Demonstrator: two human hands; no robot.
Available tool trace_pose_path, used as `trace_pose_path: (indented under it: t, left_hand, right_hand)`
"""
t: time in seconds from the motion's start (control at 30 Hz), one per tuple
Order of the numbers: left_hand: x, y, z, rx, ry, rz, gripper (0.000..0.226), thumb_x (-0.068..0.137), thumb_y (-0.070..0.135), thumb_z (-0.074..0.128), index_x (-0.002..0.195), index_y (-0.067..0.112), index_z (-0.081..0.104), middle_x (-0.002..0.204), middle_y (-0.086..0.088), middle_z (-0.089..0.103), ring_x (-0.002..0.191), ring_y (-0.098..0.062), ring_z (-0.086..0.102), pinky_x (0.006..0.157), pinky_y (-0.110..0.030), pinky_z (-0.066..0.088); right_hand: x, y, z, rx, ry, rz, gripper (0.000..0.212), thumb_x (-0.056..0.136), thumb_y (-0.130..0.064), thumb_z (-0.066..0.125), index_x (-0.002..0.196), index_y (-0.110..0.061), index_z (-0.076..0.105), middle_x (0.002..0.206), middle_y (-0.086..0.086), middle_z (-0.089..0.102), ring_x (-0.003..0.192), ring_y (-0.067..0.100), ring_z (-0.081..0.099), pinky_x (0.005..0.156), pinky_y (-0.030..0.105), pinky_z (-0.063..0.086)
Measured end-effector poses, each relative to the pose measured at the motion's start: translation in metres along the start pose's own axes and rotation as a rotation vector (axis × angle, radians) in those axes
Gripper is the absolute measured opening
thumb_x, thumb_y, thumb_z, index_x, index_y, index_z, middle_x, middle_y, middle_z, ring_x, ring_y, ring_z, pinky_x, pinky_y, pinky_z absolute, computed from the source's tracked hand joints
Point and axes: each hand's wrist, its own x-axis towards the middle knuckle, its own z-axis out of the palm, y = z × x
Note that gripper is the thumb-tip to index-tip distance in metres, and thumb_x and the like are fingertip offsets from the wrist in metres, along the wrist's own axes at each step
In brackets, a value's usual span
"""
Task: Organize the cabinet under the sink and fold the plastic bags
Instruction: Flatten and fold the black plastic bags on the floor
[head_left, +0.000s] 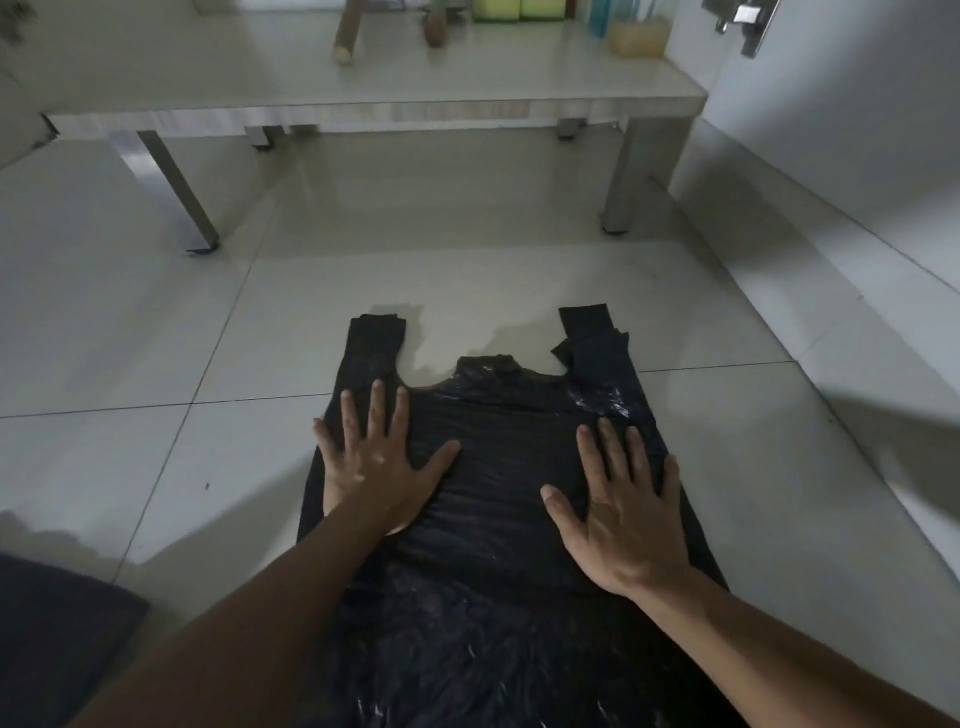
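A black plastic bag (498, 431) lies spread flat on the pale tiled floor, its two handles pointing away from me. My left hand (376, 462) presses flat on the bag's left side with fingers straight and spread. On the right side my right hand (621, 512) lies flat in the same way, palm down. Both forearms reach in from the bottom of the view and hide part of the bag's lower half.
A low pale table (395, 98) on metal legs stands ahead, carrying a wooden roller (347, 31), sponges (519, 9) and bottles (636, 28). A white wall (831, 171) runs along the right. A dark cushion or mat (57, 639) sits at the lower left.
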Motion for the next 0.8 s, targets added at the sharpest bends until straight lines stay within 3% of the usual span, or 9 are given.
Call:
trace_pose_path:
  t: [0.07, 0.17, 0.27, 0.37, 0.47, 0.57, 0.63, 0.7, 0.8]
  left_hand:
    - [-0.001, 0.002, 0.001, 0.018, 0.011, 0.015, 0.100, 0.072, 0.086, -0.008, 0.151, 0.026, -0.017, 0.159, -0.003, -0.020, 0.146, -0.034, -0.016, 0.114, -0.063, -0.002]
    - [0.000, 0.003, 0.001, 0.011, 0.009, 0.009, 0.101, 0.070, 0.086, -0.011, 0.150, 0.025, -0.019, 0.159, -0.004, -0.021, 0.146, -0.035, -0.016, 0.113, -0.064, 0.000]
    - [0.000, 0.004, 0.002, 0.010, 0.017, 0.003, 0.102, 0.069, 0.086, -0.013, 0.150, 0.025, -0.019, 0.159, -0.003, -0.021, 0.146, -0.034, -0.016, 0.113, -0.063, 0.000]
    - [0.001, 0.004, 0.002, 0.012, 0.021, 0.006, 0.101, 0.069, 0.085, -0.013, 0.150, 0.025, -0.019, 0.159, -0.003, -0.022, 0.146, -0.034, -0.016, 0.114, -0.063, 0.000]
    - [0.001, 0.004, 0.003, 0.011, 0.025, 0.007, 0.101, 0.069, 0.086, -0.013, 0.150, 0.025, -0.019, 0.158, -0.003, -0.022, 0.146, -0.034, -0.016, 0.113, -0.063, 0.001]
    - [0.001, 0.003, 0.005, 0.014, 0.039, 0.006, 0.101, 0.069, 0.086, -0.014, 0.150, 0.025, -0.019, 0.159, -0.003, -0.021, 0.146, -0.034, -0.015, 0.113, -0.063, 0.001]
    - [0.002, 0.004, 0.006, 0.018, 0.038, 0.004, 0.101, 0.069, 0.085, -0.016, 0.150, 0.025, -0.020, 0.158, -0.003, -0.022, 0.146, -0.034, -0.016, 0.113, -0.063, 0.000]
    - [0.002, 0.004, 0.006, 0.020, 0.036, 0.005, 0.101, 0.069, 0.085, -0.016, 0.149, 0.025, -0.020, 0.158, -0.003, -0.022, 0.146, -0.034, -0.016, 0.113, -0.063, 0.000]
    - [0.001, 0.003, 0.005, 0.017, 0.039, 0.005, 0.100, 0.070, 0.084, -0.014, 0.150, 0.025, -0.019, 0.158, -0.003, -0.022, 0.146, -0.034, -0.016, 0.113, -0.063, -0.001]
  right_hand:
    - [0.007, -0.002, -0.019, 0.071, 0.014, 0.044, 0.076, 0.086, -0.072, 0.033, 0.150, -0.032, 0.021, 0.160, -0.003, 0.015, 0.148, 0.023, 0.012, 0.117, 0.054, 0.010]
    - [0.043, 0.005, -0.053, 0.242, 0.283, 0.129, 0.042, 0.090, -0.052, 0.047, 0.119, -0.022, 0.057, 0.124, 0.002, 0.056, 0.118, 0.023, 0.049, 0.101, 0.046, 0.037]
    - [0.089, 0.014, -0.082, 0.357, 0.425, 0.209, 0.041, 0.096, -0.049, 0.041, 0.117, -0.016, 0.055, 0.120, 0.008, 0.056, 0.113, 0.027, 0.050, 0.095, 0.044, 0.037]
    - [0.132, 0.021, -0.099, 0.429, 0.174, 0.332, 0.067, 0.091, -0.066, 0.029, 0.133, -0.015, 0.045, 0.132, 0.012, 0.051, 0.123, 0.033, 0.045, 0.105, 0.048, 0.031]
    - [0.160, 0.022, -0.107, 0.440, -0.022, 0.321, 0.088, 0.083, -0.075, 0.030, 0.138, -0.008, 0.044, 0.139, 0.015, 0.049, 0.127, 0.036, 0.045, 0.109, 0.048, 0.031]
    - [0.172, 0.016, -0.114, 0.513, -0.078, 0.314, 0.064, 0.088, -0.051, 0.062, 0.126, -0.002, 0.052, 0.122, 0.013, 0.054, 0.120, 0.033, 0.052, 0.092, 0.032, 0.042]
    - [0.178, 0.015, -0.117, 0.580, -0.086, 0.341, 0.043, 0.078, -0.029, 0.078, 0.107, -0.005, 0.058, 0.115, 0.013, 0.061, 0.106, 0.029, 0.060, 0.085, 0.036, 0.049]
    - [0.183, 0.018, -0.118, 0.731, -0.053, 0.381, 0.032, 0.074, -0.014, 0.077, 0.102, -0.009, 0.061, 0.120, 0.016, 0.064, 0.095, 0.025, 0.060, 0.090, 0.039, 0.053]
    - [0.188, 0.027, -0.121, 0.960, 0.044, 0.422, 0.042, 0.080, -0.006, 0.068, 0.121, -0.004, 0.062, 0.126, 0.016, 0.062, 0.088, 0.022, 0.056, 0.087, 0.037, 0.053]
